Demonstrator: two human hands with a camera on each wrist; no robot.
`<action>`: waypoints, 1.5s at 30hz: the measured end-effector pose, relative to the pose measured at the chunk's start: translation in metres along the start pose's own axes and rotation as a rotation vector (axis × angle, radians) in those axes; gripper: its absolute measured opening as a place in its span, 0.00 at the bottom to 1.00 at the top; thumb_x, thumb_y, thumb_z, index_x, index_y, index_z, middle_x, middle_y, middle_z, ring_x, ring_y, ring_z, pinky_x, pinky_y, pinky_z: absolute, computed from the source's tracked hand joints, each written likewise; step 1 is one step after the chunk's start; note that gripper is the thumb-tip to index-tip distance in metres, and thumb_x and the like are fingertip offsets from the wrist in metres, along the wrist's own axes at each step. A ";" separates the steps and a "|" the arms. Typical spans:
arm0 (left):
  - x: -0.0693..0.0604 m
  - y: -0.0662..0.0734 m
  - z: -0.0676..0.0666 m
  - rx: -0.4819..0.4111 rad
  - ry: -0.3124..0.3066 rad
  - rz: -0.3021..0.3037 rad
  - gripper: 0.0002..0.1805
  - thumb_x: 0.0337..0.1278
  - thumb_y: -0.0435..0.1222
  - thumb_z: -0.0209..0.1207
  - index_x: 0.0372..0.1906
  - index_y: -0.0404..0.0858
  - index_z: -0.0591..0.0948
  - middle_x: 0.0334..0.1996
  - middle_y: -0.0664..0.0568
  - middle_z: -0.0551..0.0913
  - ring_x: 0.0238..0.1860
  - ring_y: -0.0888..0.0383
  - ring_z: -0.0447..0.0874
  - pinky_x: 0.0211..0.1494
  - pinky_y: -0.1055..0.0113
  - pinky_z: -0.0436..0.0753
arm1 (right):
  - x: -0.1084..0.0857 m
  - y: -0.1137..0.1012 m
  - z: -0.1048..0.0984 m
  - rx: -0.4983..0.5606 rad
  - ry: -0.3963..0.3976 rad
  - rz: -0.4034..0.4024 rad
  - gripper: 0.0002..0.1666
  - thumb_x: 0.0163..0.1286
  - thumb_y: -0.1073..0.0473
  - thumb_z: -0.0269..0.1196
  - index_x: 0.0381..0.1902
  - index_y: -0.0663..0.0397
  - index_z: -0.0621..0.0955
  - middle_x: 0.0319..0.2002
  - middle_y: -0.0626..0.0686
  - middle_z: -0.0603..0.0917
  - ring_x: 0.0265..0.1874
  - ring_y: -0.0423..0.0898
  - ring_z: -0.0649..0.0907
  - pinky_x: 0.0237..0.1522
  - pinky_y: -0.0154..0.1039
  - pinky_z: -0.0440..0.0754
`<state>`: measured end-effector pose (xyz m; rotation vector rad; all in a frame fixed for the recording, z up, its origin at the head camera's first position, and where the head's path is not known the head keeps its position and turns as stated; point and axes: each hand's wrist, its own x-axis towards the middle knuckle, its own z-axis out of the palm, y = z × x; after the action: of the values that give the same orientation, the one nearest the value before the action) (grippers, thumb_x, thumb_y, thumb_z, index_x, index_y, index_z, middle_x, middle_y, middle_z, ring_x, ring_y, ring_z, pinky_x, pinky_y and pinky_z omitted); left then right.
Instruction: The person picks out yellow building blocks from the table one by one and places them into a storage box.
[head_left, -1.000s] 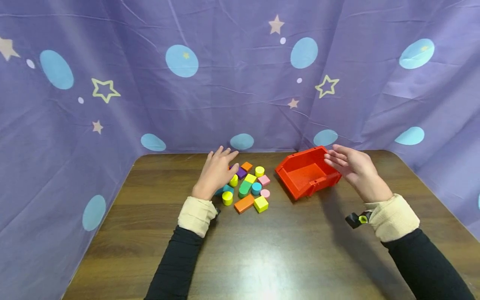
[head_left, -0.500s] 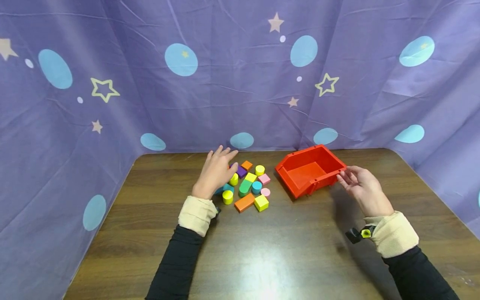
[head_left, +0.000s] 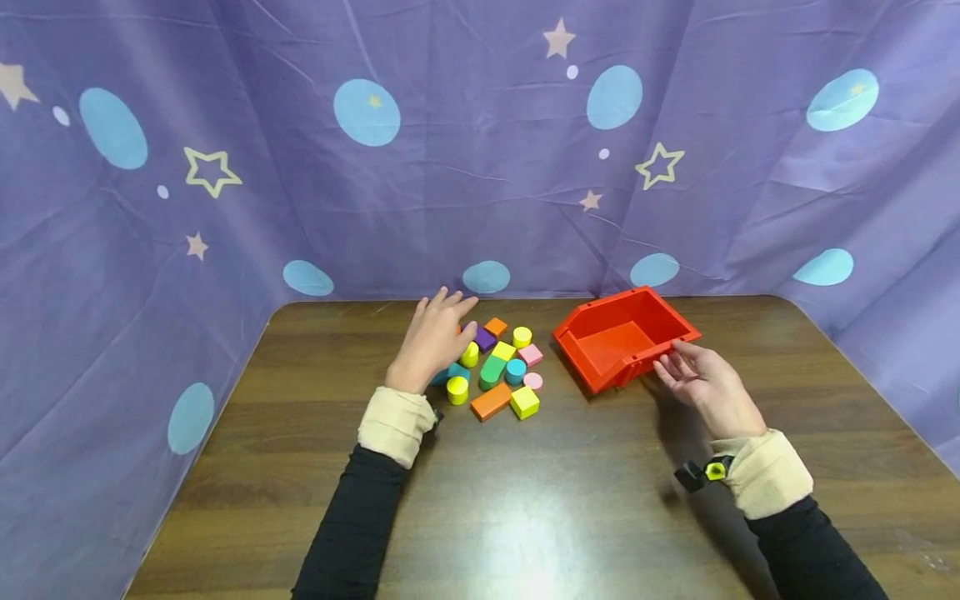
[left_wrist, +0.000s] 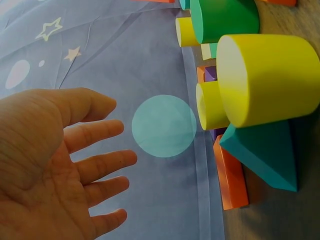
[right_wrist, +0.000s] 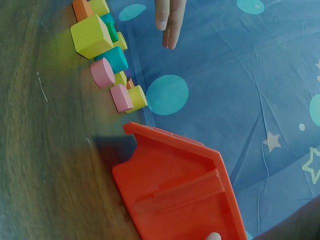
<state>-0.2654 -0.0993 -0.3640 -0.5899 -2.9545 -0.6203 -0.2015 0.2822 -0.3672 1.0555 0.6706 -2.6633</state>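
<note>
Firstly, head view: one desk (head_left: 285, 433), brown, wood-grained, before a purple cloth (head_left: 465, 192) printed with stars and blue ovals. One red bin (head_left: 622, 337), right of centre towards the far edge. One lot of blocks (head_left: 492, 372), assorted colours, loose on the desk left of the red bin; includes an orange block (head_left: 491, 402), a yellow cube (head_left: 525, 402) just beside it, a purple block (head_left: 483, 338) and a blue cylinder (head_left: 515, 372). Left hand (head_left: 427, 350): at the left side of the lot, fingers spread, holding nothing. Right hand (head_left: 712, 387): at the red bin's near right rim, fingers bent; whether they pinch it, cannot tell.

Left wrist view: left hand, palm showing, fingers parted, apart from the blocks. A yellow cylinder (left_wrist: 270, 80) beside a teal triangular block (left_wrist: 267, 152).

Right wrist view: red bin, large, one fingertip against it at the lower frame edge. Further off, the blocks, with two pink pieces (right_wrist: 103, 73).
</note>
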 end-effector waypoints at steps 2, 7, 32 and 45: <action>0.000 0.001 0.000 0.002 0.000 0.001 0.27 0.76 0.42 0.53 0.74 0.41 0.71 0.75 0.40 0.67 0.80 0.41 0.51 0.80 0.42 0.47 | 0.001 0.001 0.000 -0.005 -0.005 0.009 0.04 0.76 0.63 0.59 0.42 0.48 0.75 0.32 0.52 0.79 0.37 0.46 0.80 0.61 0.35 0.76; 0.000 0.002 -0.001 0.000 -0.003 0.000 0.27 0.76 0.41 0.53 0.74 0.41 0.72 0.75 0.40 0.67 0.80 0.41 0.51 0.79 0.41 0.47 | 0.002 0.005 0.000 -0.006 -0.008 0.019 0.04 0.75 0.63 0.61 0.39 0.51 0.76 0.32 0.51 0.79 0.36 0.46 0.80 0.60 0.35 0.77; -0.001 -0.002 -0.002 0.003 -0.021 -0.020 0.26 0.75 0.40 0.54 0.73 0.39 0.73 0.75 0.40 0.66 0.80 0.41 0.49 0.80 0.41 0.44 | 0.003 0.010 0.003 0.134 -0.025 0.107 0.10 0.72 0.71 0.61 0.43 0.53 0.75 0.35 0.55 0.81 0.37 0.48 0.84 0.62 0.33 0.75; 0.000 -0.002 -0.001 0.000 -0.019 -0.010 0.25 0.75 0.40 0.54 0.71 0.38 0.75 0.74 0.39 0.67 0.80 0.40 0.51 0.80 0.42 0.45 | 0.005 0.004 -0.004 0.025 -0.089 0.093 0.03 0.73 0.70 0.60 0.37 0.60 0.78 0.36 0.57 0.83 0.38 0.50 0.86 0.62 0.36 0.77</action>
<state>-0.2664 -0.1009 -0.3638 -0.5842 -2.9767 -0.6189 -0.2015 0.2805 -0.3748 0.9432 0.5592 -2.6274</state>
